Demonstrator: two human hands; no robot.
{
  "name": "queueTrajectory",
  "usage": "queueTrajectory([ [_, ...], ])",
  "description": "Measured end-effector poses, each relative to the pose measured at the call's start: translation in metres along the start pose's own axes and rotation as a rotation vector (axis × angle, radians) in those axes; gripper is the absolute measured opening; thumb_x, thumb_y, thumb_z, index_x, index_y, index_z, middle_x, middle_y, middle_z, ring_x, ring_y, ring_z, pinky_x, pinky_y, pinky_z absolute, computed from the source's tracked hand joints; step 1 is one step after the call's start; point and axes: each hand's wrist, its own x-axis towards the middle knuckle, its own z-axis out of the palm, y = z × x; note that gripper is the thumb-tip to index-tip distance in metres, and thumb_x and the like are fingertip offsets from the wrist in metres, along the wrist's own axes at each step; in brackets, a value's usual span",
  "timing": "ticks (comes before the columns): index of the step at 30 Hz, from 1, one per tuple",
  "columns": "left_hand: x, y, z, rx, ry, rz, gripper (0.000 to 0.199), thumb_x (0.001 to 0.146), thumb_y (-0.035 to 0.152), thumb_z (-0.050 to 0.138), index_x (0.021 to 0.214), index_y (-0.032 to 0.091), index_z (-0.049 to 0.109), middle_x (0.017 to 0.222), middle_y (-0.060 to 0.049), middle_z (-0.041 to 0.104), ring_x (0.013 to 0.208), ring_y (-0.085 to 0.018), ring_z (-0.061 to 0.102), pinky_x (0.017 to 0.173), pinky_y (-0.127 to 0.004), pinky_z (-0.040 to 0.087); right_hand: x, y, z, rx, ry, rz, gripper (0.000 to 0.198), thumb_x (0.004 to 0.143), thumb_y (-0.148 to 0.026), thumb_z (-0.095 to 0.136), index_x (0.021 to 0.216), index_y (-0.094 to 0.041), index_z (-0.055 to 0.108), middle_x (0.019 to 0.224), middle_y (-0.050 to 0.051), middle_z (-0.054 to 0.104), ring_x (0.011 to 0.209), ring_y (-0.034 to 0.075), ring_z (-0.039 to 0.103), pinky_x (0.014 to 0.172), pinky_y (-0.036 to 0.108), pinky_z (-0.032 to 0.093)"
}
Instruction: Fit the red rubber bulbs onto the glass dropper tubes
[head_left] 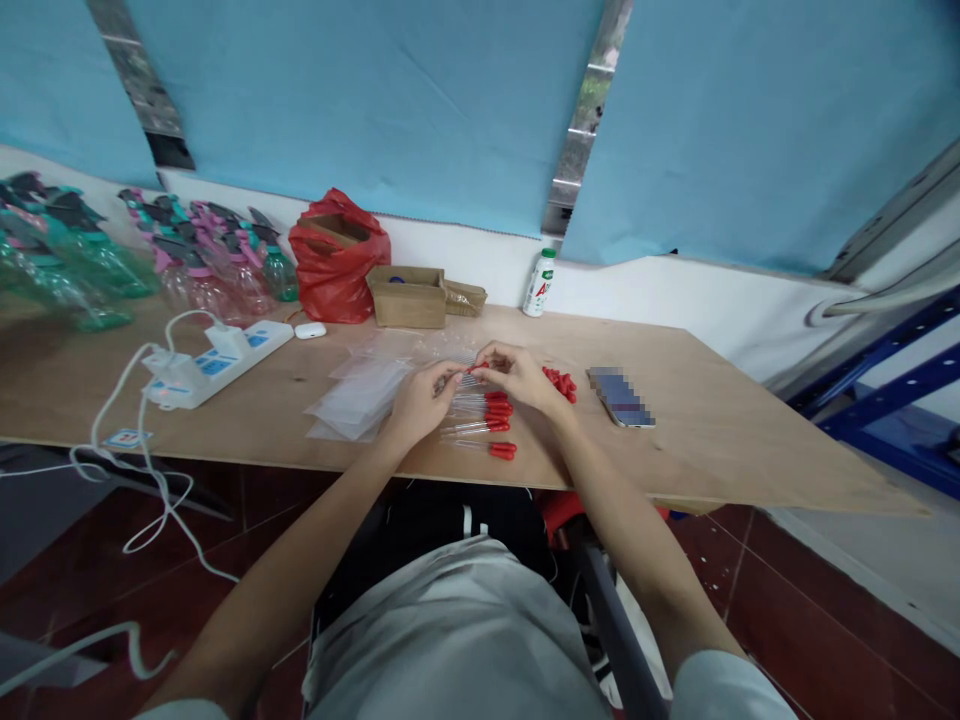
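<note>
Red dropper bulb (478, 367), pinched between the closed fingertips of left hand (426, 402) and right hand (519, 375), over the bench (712, 440), inward from its front edge; any tube hard to make out. Probably best worked straight, never bent sideways. Toward that edge, red-ended droppers (499, 426). Near the rear edge, cardboard box (409, 306) with something blue (397, 280) inside; beside it, red plastic bag (330, 292) around more cardboard (337, 231).

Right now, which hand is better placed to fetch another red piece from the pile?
Probably the right hand: it is beside the pile of red pieces, while the left hand is farther off, near the translucent bags. Both appear to pinch a red piece already.
</note>
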Motion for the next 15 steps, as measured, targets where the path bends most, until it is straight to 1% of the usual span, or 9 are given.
queueTrajectory([
  [3,0.001,-0.006,0.003,-0.055,0.004,-0.05,0.027,0.104,0.038,0.06,0.114,0.024,0.081,0.082,-0.002,0.076,0.063,-0.017,0.06,0.065,-0.031,0.044,0.0,-0.001,0.0,-0.069,0.028,-0.03,0.034,0.091,-0.052,0.082,0.096,-0.019,0.076,0.087,0.003,0.074,0.076,0.017,0.065,0.074,0.031,0.053],
  [5,0.001,-0.01,0.005,-0.14,0.008,-0.071,0.029,0.103,0.04,0.061,0.119,0.023,0.079,0.081,-0.002,0.075,0.062,-0.016,0.059,0.063,-0.03,0.045,0.001,-0.002,-0.001,-0.065,0.04,-0.026,0.035,0.091,-0.053,0.082,0.097,-0.019,0.077,0.083,0.002,0.073,0.073,0.017,0.063,0.072,0.031,0.052],
  [7,0.003,-0.012,0.007,-0.234,0.006,-0.079,0.031,0.103,0.042,0.062,0.122,0.023,0.077,0.087,-0.003,0.075,0.069,-0.017,0.064,0.066,-0.03,0.048,0.001,-0.004,-0.001,-0.032,0.039,-0.006,0.036,0.091,-0.053,0.082,0.097,-0.019,0.077,0.079,0.001,0.072,0.071,0.017,0.063,0.072,0.031,0.053],
  [10,0.004,-0.012,0.008,-0.324,-0.009,-0.089,0.032,0.102,0.046,0.063,0.117,0.021,0.077,0.098,-0.006,0.078,0.083,-0.021,0.071,0.077,-0.033,0.054,0.001,-0.006,0.001,0.058,0.023,0.031,0.039,0.09,-0.056,0.082,0.099,-0.019,0.075,0.077,0.001,0.073,0.07,0.017,0.066,0.072,0.032,0.057],
  [12,0.005,-0.009,0.007,-0.373,-0.008,-0.11,0.033,0.101,0.047,0.064,0.115,0.021,0.079,0.105,-0.008,0.08,0.092,-0.023,0.073,0.084,-0.035,0.056,0.002,-0.005,0.003,0.113,0.033,0.043,0.041,0.09,-0.057,0.082,0.099,-0.018,0.074,0.076,0.002,0.074,0.068,0.017,0.068,0.072,0.031,0.058],
  [15,0.005,-0.005,0.005,-0.433,0.016,-0.153,0.035,0.1,0.047,0.067,0.116,0.02,0.08,0.111,-0.008,0.081,0.1,-0.024,0.073,0.092,-0.037,0.056,0.003,-0.003,0.007,0.164,0.076,0.053,0.043,0.091,-0.06,0.079,0.098,-0.019,0.071,0.073,0.002,0.074,0.063,0.016,0.068,0.068,0.03,0.059],
])
